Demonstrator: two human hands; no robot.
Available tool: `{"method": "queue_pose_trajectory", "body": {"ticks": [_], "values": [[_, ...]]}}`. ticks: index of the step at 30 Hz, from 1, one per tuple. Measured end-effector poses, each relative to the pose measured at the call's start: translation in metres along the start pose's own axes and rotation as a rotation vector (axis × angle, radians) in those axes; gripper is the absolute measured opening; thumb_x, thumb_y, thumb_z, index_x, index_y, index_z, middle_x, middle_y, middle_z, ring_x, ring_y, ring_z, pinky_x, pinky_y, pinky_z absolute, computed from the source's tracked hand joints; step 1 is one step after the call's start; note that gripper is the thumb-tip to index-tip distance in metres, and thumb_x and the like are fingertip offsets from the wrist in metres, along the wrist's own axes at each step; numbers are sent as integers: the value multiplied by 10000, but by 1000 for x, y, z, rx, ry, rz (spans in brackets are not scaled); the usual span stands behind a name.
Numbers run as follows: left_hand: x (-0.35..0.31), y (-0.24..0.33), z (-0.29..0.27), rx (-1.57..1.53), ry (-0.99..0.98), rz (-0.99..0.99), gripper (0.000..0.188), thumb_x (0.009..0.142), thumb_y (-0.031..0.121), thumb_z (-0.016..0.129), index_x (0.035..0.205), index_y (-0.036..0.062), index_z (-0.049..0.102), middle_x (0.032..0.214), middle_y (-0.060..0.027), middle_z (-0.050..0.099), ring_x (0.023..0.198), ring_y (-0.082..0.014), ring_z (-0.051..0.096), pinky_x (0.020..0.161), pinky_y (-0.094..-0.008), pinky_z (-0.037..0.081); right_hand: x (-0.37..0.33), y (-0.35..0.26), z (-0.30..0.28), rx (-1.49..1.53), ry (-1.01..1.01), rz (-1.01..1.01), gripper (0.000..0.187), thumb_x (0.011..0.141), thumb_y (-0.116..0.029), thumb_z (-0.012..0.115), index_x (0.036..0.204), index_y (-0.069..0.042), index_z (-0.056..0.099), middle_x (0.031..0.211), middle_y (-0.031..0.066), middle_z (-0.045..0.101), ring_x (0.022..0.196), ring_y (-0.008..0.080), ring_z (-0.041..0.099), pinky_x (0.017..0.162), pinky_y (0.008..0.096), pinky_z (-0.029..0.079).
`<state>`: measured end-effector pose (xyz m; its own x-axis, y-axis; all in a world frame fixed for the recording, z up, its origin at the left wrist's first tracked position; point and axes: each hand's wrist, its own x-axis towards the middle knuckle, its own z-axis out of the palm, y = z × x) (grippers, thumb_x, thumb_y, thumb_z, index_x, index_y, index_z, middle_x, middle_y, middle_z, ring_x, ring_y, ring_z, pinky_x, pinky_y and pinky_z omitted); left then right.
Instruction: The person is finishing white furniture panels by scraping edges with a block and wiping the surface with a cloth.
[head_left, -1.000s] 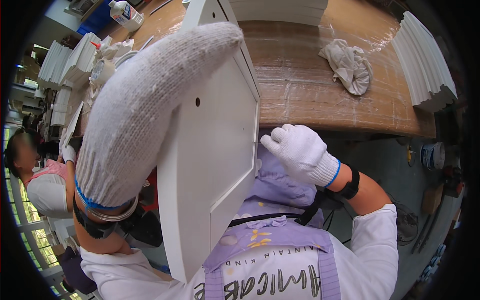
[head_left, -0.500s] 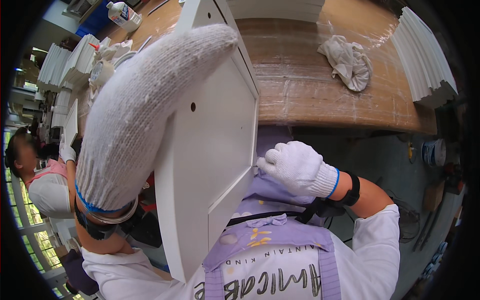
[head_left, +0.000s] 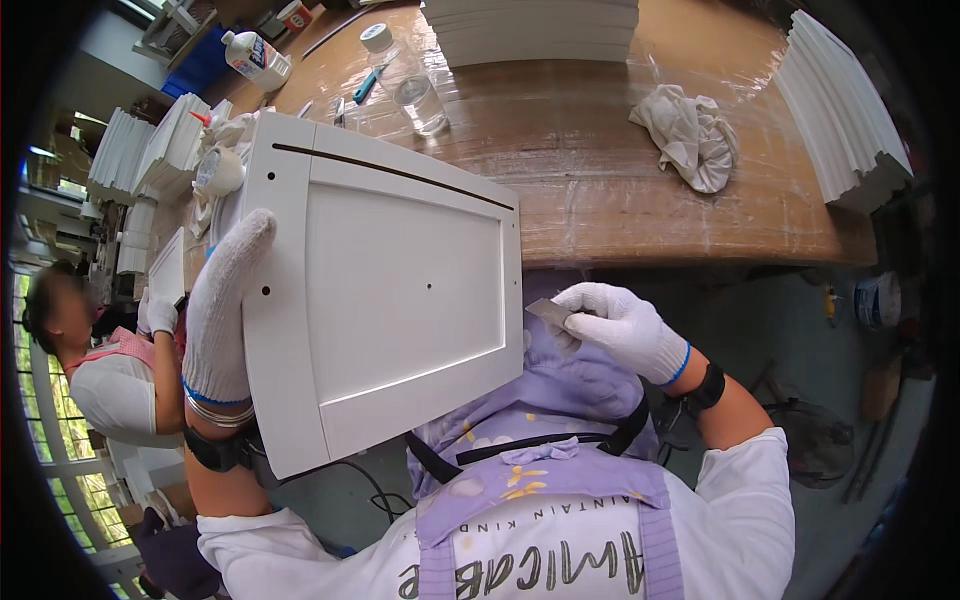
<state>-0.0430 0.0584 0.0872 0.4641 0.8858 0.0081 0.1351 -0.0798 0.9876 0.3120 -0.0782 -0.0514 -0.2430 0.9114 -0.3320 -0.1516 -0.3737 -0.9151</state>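
A white framed panel (head_left: 405, 270), like a cabinet door, leans tilted in front of me, its face turned toward me. It has a recessed middle, a dark slot along its far side and several small holes. My left hand (head_left: 228, 300), in a white knit glove, grips the panel's left edge; the fingers behind it are hidden. Just off the panel's right edge, my right hand (head_left: 613, 325), gloved too, pinches a small flat grey piece (head_left: 548, 311) that looks like folded sandpaper.
The wrapped brown table (head_left: 580, 215) bears a crumpled white cloth (head_left: 690, 138), a clear bottle (head_left: 408, 85), a white jug (head_left: 256, 60), a tape roll (head_left: 219, 172) and stacked white panels (head_left: 535, 30). More panels (head_left: 842, 110) stand right. A co-worker (head_left: 115, 370) handles a panel at left.
The panel has swung from steeply on edge to facing me, lower and farther left. My left hand has dropped from above it to its left edge. The grey piece in my right hand now shows.
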Motion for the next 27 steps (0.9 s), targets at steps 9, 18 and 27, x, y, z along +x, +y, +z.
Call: {"method": "queue_pose_trajectory", "body": {"ticks": [9, 18, 27], "values": [[-24, -77, 8, -438, 271, -499, 467, 994, 288, 482, 1340, -24, 459, 1213, -164, 597, 1074, -252, 619, 912, -356, 516, 64, -2, 7, 589, 121, -121, 326, 962, -83, 513, 1251, 65, 481, 1184, 173, 608, 1091, 245, 625, 970, 320, 508], [-40, -132, 21, -747, 236, -524, 516, 1023, 312, 422, 1410, -25, 366, 1365, -203, 495, 1229, -318, 523, 1033, -427, 444, 65, -18, 13, 449, -25, 148, 297, 944, -87, 540, 1210, 46, 527, 1163, 147, 623, 990, 175, 657, 803, 226, 508], [-50, -166, 24, -493, 230, -416, 534, 1056, 374, 311, 1399, -29, 389, 1305, -152, 558, 1165, -251, 566, 1010, -322, 457, 93, -29, -54, 399, 408, -320, 187, 964, -70, 518, 1125, 11, 568, 1057, 122, 634, 975, 236, 647, 872, 366, 563]]}}
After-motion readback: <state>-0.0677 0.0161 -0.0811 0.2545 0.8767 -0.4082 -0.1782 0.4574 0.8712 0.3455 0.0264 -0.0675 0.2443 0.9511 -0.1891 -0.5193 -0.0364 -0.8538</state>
